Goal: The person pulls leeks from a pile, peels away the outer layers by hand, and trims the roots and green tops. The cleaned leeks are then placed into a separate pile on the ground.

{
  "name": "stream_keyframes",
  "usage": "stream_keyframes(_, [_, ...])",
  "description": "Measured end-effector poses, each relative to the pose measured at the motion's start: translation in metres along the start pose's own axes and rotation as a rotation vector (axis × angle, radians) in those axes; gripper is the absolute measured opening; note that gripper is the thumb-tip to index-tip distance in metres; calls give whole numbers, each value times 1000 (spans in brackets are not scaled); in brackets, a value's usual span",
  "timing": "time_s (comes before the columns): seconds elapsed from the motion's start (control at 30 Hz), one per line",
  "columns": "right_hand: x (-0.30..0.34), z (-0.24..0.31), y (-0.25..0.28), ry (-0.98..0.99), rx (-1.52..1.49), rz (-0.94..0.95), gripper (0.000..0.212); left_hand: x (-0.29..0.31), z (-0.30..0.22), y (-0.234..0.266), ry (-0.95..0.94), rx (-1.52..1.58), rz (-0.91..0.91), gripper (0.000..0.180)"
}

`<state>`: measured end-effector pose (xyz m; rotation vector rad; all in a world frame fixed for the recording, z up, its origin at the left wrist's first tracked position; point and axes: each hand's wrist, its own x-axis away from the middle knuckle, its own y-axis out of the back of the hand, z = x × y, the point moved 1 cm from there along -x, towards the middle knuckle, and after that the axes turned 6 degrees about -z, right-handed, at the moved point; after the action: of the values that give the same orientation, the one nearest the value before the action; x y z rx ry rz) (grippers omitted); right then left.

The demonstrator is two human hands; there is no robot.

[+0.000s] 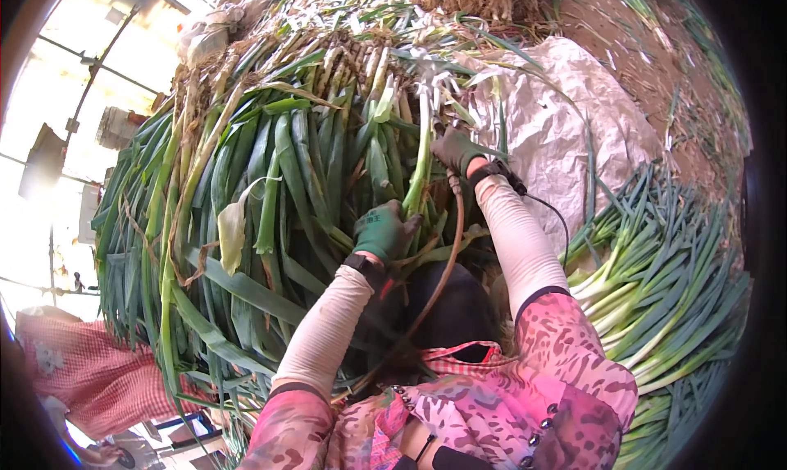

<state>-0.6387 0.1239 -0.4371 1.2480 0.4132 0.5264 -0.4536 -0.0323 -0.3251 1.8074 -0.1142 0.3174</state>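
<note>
Left hand (384, 230): fingers closed round a green onion (420, 171) low on its leafy neck; pale shank rises beyond them. Right hand (457, 150): fingers curled round a hose (457, 232) end. Stalk looks light, slick, bruisable; neck likely suits gripping. Leafy heap (238, 175) leftward.

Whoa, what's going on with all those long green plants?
A person is handling leek-like vegetables. The grip of the green-gloved left hand is closed around the leafy part of one stalk, whose pale end points away from the body. The right hand, close beside that stalk, seems to hold the end of a brown hose. A big leafy heap lies ahead and to the left. Another pile lies to the right, next to a crumpled whitish sheet.
</note>
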Motion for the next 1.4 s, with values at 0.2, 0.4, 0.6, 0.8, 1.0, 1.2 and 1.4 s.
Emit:
stream_keyframes(0.2, [61,60,35,-488,-604,-22,50,3,17,-1,41,-17,1,51])
stream_keyframes(0.4, [107,64,31,-456,-733,-26,56,-2,17,-5,28,-37,-33,55])
stream_keyframes(0.6, [124,63,30,-553,-704,-140,52,17,6,-7,-24,41,17,53])
stream_keyframes(0.8, [136,55,6,-583,-592,-193,53,25,-12,1,-57,-27,132,48])
stream_keyframes(1.0, [163,63,10,-604,-864,-401,51,-49,6,4,-125,-227,-667,57])
stream_keyframes(1.2, [152,71,14,-502,-953,-474,47,-93,39,13,198,-198,-436,56])
stream_keyframes(1.4, [145,58,-10,-535,-920,-480,43,-65,34,22,53,-29,-314,23])
